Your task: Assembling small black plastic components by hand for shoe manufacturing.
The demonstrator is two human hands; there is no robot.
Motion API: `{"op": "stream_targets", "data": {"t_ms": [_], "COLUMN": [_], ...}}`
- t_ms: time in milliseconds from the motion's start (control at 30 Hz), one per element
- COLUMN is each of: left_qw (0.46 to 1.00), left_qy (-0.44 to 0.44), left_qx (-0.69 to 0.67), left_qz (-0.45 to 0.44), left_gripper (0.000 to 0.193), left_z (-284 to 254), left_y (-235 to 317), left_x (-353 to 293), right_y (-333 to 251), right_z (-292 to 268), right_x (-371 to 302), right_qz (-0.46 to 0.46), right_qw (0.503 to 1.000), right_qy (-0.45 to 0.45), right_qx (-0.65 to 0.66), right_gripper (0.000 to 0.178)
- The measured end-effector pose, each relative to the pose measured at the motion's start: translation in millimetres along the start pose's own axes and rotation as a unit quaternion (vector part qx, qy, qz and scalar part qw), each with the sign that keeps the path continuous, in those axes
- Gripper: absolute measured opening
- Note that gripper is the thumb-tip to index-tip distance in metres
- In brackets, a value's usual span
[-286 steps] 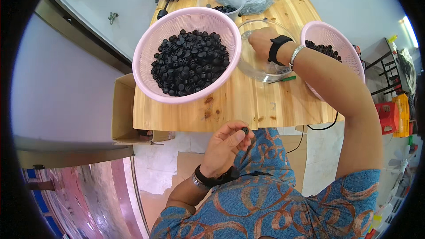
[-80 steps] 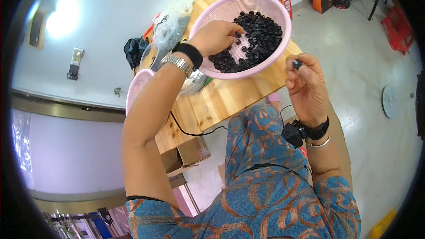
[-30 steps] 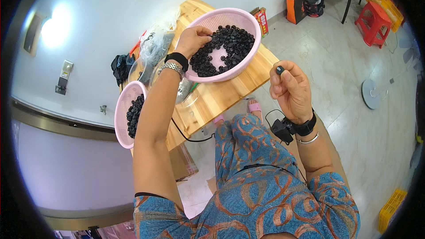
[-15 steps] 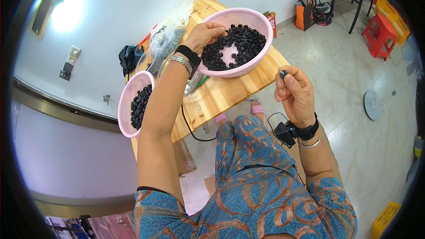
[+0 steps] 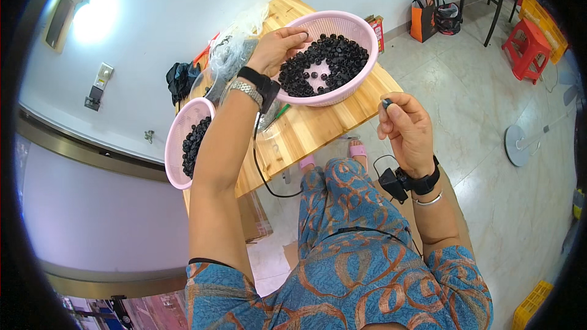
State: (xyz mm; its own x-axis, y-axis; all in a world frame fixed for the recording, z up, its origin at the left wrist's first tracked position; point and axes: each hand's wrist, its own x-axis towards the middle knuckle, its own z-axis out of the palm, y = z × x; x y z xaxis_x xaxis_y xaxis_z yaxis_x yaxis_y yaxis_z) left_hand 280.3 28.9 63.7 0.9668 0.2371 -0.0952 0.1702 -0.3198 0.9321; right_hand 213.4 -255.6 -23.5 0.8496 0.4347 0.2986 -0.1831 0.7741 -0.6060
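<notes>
At the upper left side of the large pink basket (image 5: 282,32), my left hand (image 5: 273,50) is closed in a pinch, with a small black round part showing at its fingertips. Many similar black ring-like parts (image 5: 346,61) lie in that basket, around a thinner patch where its pink bottom shows. To the right of the table, my right hand (image 5: 408,127) is raised, thumb and fingers pinching a small black round part (image 5: 386,103). Its exact kind is too small to tell.
On the wooden table (image 5: 306,137), a smaller pink basket (image 5: 173,157) holds dark parts at the left. Clear plastic bags (image 5: 229,55) lie behind my left forearm. A black cable (image 5: 260,174) hangs at the table's front edge. A red stool (image 5: 527,49) stands far right.
My left hand has risen slightly from the black parts toward the basket's upper rim. Loose parts now show in the thin patch. My right hand has turned a little, still pinching its part.
</notes>
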Motion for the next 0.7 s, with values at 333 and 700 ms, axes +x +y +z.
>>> {"op": "stream_targets", "data": {"t_ms": [333, 700], "left_qw": [0.949, 0.923], "left_qy": [-0.094, 0.096], "left_qx": [-0.294, -0.36], "left_qz": [0.065, 0.097], "left_gripper": [0.027, 0.029], "left_z": [47, 71], "left_y": [-7, -58], "left_x": [-146, -231], "right_y": [6, 47], "right_z": [36, 65], "right_x": [1, -23], "right_qz": [-0.055, 0.02], "right_qw": [0.985, 0.96], "right_qy": [-0.042, -0.111], "right_qx": [-0.16, -0.255], "right_gripper": [0.023, 0.02]}}
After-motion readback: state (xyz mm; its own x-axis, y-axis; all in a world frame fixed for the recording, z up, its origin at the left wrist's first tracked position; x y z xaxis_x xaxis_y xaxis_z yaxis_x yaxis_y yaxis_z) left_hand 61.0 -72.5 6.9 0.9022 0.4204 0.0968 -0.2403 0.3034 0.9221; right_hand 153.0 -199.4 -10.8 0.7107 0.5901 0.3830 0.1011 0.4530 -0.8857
